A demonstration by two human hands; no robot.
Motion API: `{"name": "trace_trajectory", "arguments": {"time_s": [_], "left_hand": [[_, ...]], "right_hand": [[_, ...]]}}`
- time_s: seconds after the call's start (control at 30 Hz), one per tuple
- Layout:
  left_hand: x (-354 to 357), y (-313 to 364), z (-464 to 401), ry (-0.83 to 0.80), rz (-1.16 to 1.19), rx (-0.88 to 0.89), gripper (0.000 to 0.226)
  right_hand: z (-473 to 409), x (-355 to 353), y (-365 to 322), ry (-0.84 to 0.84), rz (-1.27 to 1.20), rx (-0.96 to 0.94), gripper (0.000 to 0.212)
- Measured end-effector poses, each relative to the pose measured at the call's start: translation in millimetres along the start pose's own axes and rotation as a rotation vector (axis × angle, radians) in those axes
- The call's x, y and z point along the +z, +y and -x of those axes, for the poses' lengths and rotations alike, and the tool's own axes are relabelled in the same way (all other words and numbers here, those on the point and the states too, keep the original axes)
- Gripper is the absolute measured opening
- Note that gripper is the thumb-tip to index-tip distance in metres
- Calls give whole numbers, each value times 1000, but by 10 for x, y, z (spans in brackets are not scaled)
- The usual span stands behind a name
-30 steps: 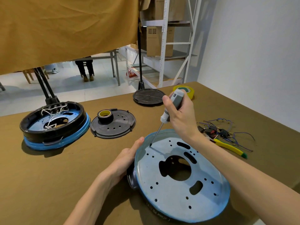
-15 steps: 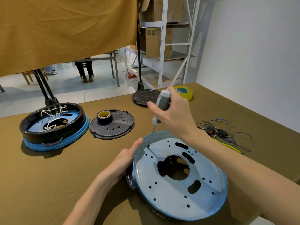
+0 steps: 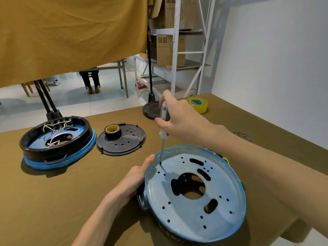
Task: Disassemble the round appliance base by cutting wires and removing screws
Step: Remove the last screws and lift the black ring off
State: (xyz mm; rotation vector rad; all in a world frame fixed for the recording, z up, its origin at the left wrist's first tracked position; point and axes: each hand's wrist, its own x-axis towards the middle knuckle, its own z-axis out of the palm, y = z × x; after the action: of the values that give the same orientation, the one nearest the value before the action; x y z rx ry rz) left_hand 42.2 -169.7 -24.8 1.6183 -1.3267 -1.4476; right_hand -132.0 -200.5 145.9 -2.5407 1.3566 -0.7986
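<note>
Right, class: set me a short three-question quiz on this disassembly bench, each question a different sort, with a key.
1. True or false: the right hand holds a screwdriver.
2. What does the left hand grip? A) tape roll B) round base rim C) black cover
3. Fill in: the small tape roll sits on the black ____.

Key: 1 true; 2 B, the round base; 3 cover.

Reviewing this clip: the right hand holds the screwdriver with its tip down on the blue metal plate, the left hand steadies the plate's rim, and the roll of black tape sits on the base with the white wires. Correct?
Not quite. The head view shows the roll of black tape on the flat black cover, beside the base with the white wires, not on it. The right hand, screwdriver, left hand and blue metal plate are as you say.
</note>
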Motion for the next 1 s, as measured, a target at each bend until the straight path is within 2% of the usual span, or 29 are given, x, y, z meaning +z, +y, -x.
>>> {"name": "trace_trajectory", "arguments": {"time_s": [0.07, 0.17, 0.23, 0.3, 0.37, 0.43, 0.53, 0.63, 0.7, 0.77, 0.8, 0.87, 0.93, 1.0], "left_hand": [[3, -23, -22, 3, 8, 7, 112], [8, -40, -37, 17, 21, -4, 120], [14, -41, -36, 25, 18, -4, 123], [15, -42, -36, 26, 16, 3, 125], [19, -39, -38, 26, 11, 5, 128], [27, -36, -49, 40, 8, -3, 131], [38, -29, -48, 65, 14, -8, 130], [41, -19, -39, 92, 37, -19, 138], [51, -13, -36, 96, 44, -16, 136], [55, -15, -30, 96, 44, -9, 132], [53, -21, -27, 93, 45, -4, 132], [52, -31, -28, 83, 41, -1, 130], [52, -34, -30, 80, 43, -6, 123], [51, -26, -29, 92, 55, -20, 126]], "right_hand": [[-52, -140, -25, -169, -79, -46, 24], [-137, -215, -83, -300, -143, -48, 16], [-170, -225, -109, -267, 7, -49, 12], [-200, -218, -95, -123, 363, -77, 41], [-228, -199, -76, -70, 484, -68, 52], [-248, -227, -73, -193, 404, -85, 41], [-245, -406, -94, -433, 261, -160, 8], [-220, -551, -79, -582, 216, -223, 29], [-193, -519, -73, -531, 322, -151, 40], [-190, -431, -81, -384, 569, -98, 56], [-201, -393, -87, -333, 651, -121, 57], [-221, -370, -66, -350, 590, -191, 42], [-203, -449, -83, -440, 328, -255, 16], [-147, -493, -82, -542, 127, -323, 27]]}}
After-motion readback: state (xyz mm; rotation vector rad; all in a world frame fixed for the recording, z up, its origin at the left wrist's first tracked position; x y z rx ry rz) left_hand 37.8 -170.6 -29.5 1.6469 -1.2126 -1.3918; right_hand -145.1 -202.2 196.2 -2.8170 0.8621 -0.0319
